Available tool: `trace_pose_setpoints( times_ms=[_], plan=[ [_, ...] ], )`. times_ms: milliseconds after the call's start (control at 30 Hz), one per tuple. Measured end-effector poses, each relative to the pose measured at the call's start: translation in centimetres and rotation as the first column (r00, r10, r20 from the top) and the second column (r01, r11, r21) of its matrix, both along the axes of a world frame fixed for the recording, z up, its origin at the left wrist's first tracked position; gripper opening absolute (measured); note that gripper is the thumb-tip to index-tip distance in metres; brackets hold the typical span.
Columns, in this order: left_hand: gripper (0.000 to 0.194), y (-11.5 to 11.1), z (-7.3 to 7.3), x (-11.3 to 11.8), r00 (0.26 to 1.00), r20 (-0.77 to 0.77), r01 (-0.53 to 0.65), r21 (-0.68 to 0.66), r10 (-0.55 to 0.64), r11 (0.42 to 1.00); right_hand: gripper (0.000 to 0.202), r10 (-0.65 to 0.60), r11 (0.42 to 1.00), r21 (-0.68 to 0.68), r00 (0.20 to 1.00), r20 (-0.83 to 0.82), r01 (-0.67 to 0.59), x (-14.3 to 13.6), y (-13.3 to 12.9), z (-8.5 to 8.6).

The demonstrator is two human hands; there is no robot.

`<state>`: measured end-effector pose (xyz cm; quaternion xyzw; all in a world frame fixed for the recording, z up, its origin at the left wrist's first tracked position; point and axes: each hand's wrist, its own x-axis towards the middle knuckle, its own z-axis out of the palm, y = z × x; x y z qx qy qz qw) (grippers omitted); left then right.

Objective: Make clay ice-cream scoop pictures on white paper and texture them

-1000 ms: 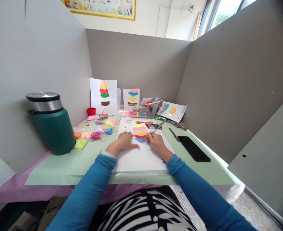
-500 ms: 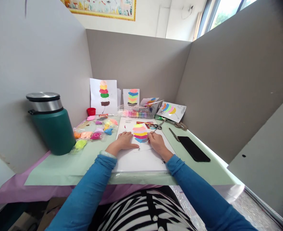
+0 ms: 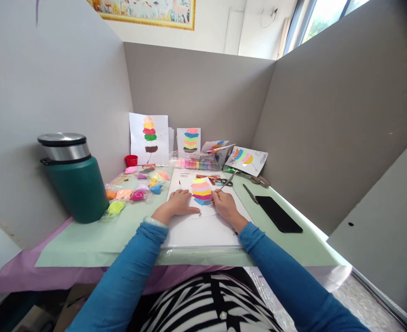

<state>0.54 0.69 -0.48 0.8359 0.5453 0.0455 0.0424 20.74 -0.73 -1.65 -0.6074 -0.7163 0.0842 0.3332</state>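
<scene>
A small white card (image 3: 207, 210) bears curved bands in yellow, pink, red and blue, and it lies on larger white sheets (image 3: 203, 235). My left hand (image 3: 179, 203) rests flat at the card's left side, thumb stretched across its lower part. At the right edge of the coloured bands, my right hand (image 3: 226, 204) is closed round a thin grey metal tool (image 3: 229, 180). The tool's upper end slants up and to the right; its lower end is near the blue band, mostly hidden by my fingers.
Left are bags of coloured clay (image 3: 139, 194), a red cup (image 3: 131, 160) and a large green flask (image 3: 77, 189). Scissors (image 3: 227, 182) lie behind my right hand. A black phone (image 3: 279, 214) and a pointed tool (image 3: 250, 192) lie right. Grey partitions (image 3: 196, 87) surround the table.
My right hand has shifted very slightly to the left with the metal tool. My left hand stays in place on the card.
</scene>
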Motion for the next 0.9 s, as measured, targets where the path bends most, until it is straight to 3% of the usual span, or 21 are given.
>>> trace_pose_setpoints(
  times_ms=[900],
  plan=[
    [0.086,0.11,-0.12,-0.03,1.000,0.002,0.008,-0.001,-0.008,1.000,0.039,-0.063,0.997,0.047,0.987,0.146,0.057,-0.26,0.05,-0.04]
  ],
)
